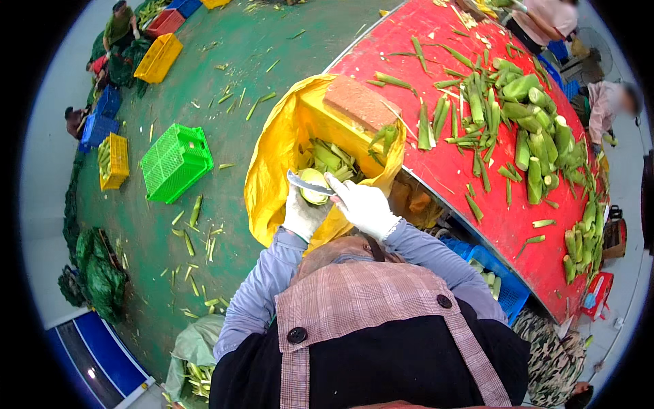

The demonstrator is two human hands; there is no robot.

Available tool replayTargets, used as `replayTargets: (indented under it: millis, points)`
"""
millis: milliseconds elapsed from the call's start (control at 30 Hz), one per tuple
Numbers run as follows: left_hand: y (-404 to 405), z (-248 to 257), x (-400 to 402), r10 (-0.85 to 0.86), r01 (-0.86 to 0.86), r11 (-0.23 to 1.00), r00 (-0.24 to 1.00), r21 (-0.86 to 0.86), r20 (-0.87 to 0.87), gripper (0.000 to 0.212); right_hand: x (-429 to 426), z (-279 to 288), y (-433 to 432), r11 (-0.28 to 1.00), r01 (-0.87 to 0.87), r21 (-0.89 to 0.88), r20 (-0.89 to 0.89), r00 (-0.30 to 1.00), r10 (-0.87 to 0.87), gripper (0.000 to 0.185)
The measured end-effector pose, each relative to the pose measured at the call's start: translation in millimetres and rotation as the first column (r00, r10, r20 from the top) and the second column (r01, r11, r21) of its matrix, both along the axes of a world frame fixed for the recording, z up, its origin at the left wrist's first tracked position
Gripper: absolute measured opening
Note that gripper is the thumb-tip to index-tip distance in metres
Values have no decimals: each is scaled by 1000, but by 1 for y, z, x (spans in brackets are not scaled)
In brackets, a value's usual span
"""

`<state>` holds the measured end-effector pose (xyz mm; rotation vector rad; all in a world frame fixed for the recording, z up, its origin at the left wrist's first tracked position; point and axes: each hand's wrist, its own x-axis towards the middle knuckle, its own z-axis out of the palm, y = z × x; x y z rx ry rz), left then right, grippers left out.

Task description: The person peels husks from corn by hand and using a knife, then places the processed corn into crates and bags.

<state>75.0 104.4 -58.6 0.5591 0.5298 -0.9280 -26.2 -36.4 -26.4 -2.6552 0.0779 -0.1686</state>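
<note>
My left hand (305,212), in a white glove, holds a pale green stem piece (313,180) with its round end facing up. My right hand (367,205), also gloved in white, grips a knife with a curved metal blade (308,185) that lies across the stem piece. Both hands are over a yellow sack (271,168) that stands open. Green leaf sheaths and trimmings (329,156) lie inside the sack. A reddish brick (360,104) rests at the sack's far rim, beside the red table. The knife's handle is hidden in my right hand.
At right, a red table (439,174) bears a heap of green stems (541,133) and loose trimmings. A blue crate (511,294) stands below its near edge. Left on the green floor is a green crate (176,163). Other people are at the upper left and upper right.
</note>
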Motion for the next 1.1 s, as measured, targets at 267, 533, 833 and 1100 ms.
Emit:
replayTargets:
  millis: [267,533,833,1100]
  points:
    - [34,-13,-12,138,-134,975,990,178,-7,34,20,-19,7,963,-27,270,-52,998,43,37]
    - [79,20,-15,-62,106,923,990,-370,128,59,41,-47,-103,920,325,220,63,936,-345,46]
    - [49,4,13,-56,74,975,994,-210,92,62,10,33,31,920,-79,384,-164,975,152,56]
    - [11,18,-6,60,-16,961,986,-276,153,62,21,-1,26,-99,349,932,-362,871,-333,34]
